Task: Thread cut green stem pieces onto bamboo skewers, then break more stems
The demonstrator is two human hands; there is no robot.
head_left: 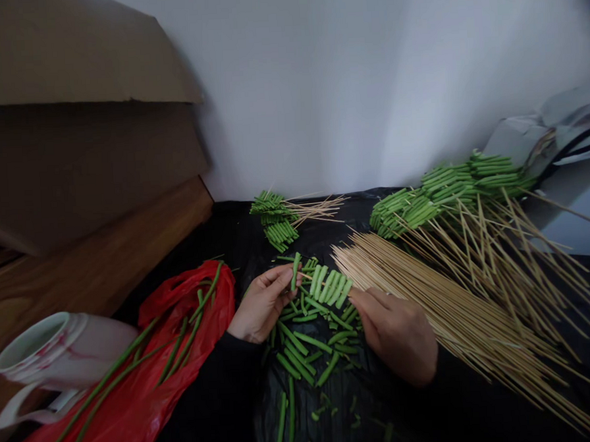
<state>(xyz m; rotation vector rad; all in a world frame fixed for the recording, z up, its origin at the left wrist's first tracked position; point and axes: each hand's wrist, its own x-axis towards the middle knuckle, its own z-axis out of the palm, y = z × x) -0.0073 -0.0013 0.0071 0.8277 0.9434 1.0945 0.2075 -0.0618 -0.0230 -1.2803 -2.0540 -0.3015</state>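
My left hand (262,304) pinches a short green bean piece (295,272) upright at the pointed end of a bamboo skewer (308,278). My right hand (394,334) grips that skewer near its other end. Several cut bean pieces (329,285) sit side by side on the skewer between my hands. Below them lies a loose heap of cut green beans (306,342) on black plastic sheeting (285,406). A large pile of bare bamboo skewers (457,305) spreads out just right of my right hand.
Finished bean skewers lie in stacks at the back (277,215) and back right (446,190). Long whole beans rest on a red plastic bag (200,305) at the left, next to a white floral jug (49,352). A wooden surface (89,265) and cardboard (69,55) rise left; a white wall stands behind.
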